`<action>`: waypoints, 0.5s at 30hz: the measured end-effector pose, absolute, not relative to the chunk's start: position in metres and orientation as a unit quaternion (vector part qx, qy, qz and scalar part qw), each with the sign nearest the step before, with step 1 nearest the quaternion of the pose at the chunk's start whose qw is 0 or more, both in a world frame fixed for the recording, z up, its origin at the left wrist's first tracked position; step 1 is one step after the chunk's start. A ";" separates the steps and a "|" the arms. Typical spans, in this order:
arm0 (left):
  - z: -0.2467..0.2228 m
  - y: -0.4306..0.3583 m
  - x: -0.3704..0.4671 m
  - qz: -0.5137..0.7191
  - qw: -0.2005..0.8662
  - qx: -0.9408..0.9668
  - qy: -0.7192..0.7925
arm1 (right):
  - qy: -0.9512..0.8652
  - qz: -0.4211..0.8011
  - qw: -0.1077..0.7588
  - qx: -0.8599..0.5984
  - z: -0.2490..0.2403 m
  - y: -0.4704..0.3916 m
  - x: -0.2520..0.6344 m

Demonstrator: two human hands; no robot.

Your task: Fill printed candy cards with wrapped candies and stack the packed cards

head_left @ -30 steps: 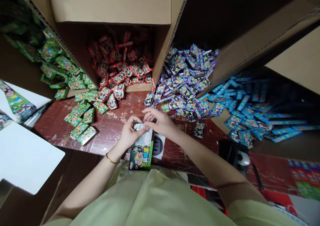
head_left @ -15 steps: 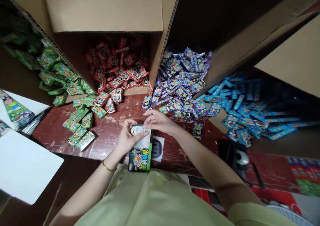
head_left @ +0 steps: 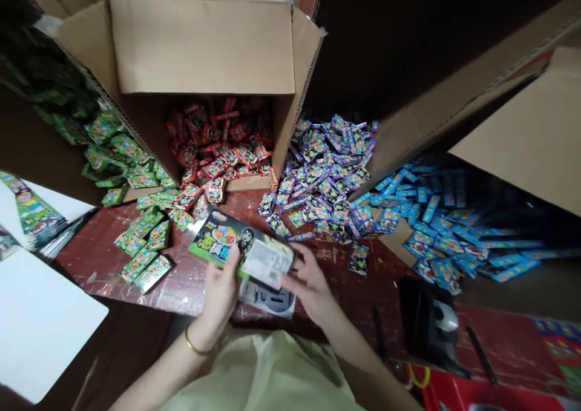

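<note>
A flat black and green printed box [head_left: 227, 236] is held in both my hands, raised above the front of the table and tilted. My left hand [head_left: 222, 287] grips its near left side, thumb on the printed face. At the right end, my right hand [head_left: 311, 281] pinches the box beside a pale label or plastic packet [head_left: 267, 261] lying on its face; I cannot tell which. Beneath it, a white printed sheet [head_left: 267, 299] with a dark round figure lies on the table, partly covered.
Cardboard cartons [head_left: 204, 48] on their sides spill small green packs [head_left: 145, 272], red packs [head_left: 236, 157], purple packs [head_left: 327, 187] and blue packs [head_left: 431, 229] onto the red table [head_left: 181, 278]. White cards [head_left: 49, 320] lie left. A black tape dispenser [head_left: 426, 320] stands right.
The box has turned from lengthwise to crosswise and been lifted off the sheet. My right hand has moved from its top to its right end. The view has tilted up slightly.
</note>
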State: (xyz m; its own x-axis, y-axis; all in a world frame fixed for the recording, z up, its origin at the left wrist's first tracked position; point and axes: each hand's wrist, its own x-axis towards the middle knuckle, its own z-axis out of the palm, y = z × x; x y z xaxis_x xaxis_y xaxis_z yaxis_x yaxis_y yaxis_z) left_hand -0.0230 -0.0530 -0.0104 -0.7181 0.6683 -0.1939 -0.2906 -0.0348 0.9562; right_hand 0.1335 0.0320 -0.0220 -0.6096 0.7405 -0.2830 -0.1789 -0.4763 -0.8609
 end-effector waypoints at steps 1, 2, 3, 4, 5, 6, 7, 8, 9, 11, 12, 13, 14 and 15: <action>-0.010 -0.048 -0.028 0.715 0.302 0.133 0.616 | -0.447 0.790 0.273 -0.319 -0.024 0.024 0.137; -0.009 -0.045 -0.031 0.712 0.281 0.140 0.628 | -0.477 0.776 0.267 -0.314 -0.026 0.020 0.139; -0.009 -0.044 -0.032 0.696 0.279 0.175 0.638 | -0.507 0.752 0.277 -0.318 -0.026 0.019 0.141; -0.010 -0.045 -0.031 0.671 0.287 0.227 0.645 | -0.532 0.721 0.301 -0.326 -0.025 0.021 0.141; -0.011 -0.048 -0.028 0.647 0.296 0.280 0.644 | -0.551 0.689 0.332 -0.334 -0.024 0.024 0.140; -0.014 -0.051 -0.024 0.631 0.298 0.324 0.639 | -0.561 0.663 0.363 -0.337 -0.023 0.026 0.138; -0.016 -0.054 -0.019 0.620 0.296 0.357 0.633 | -0.563 0.646 0.394 -0.334 -0.022 0.027 0.134; -0.019 -0.058 -0.014 0.612 0.295 0.378 0.629 | -0.558 0.630 0.426 -0.332 -0.021 0.027 0.129; -0.022 -0.060 -0.010 0.605 0.296 0.390 0.628 | -0.550 0.611 0.461 -0.335 -0.021 0.025 0.123; -0.027 -0.063 -0.005 0.589 0.312 0.396 0.632 | -0.532 0.552 0.533 -0.359 -0.025 0.018 0.112; -0.029 -0.063 -0.004 0.585 0.321 0.394 0.633 | -0.527 0.522 0.558 -0.372 -0.028 0.014 0.107; -0.031 -0.063 -0.005 0.584 0.329 0.389 0.632 | -0.527 0.500 0.572 -0.381 -0.031 0.010 0.104; -0.032 -0.062 -0.006 0.586 0.333 0.383 0.632 | -0.533 0.489 0.574 -0.384 -0.034 0.007 0.102; -0.033 -0.061 -0.008 0.587 0.335 0.380 0.632 | -0.542 0.490 0.567 -0.380 -0.036 0.005 0.100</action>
State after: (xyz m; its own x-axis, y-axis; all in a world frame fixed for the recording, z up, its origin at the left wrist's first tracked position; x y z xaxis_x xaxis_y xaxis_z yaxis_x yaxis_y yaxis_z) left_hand -0.0084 -0.0610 -0.0325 -0.4872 0.8730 0.0219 0.0863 0.0232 0.9960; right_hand 0.1001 0.0051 -0.0363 -0.0673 0.9679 0.2420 -0.1447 0.2305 -0.9623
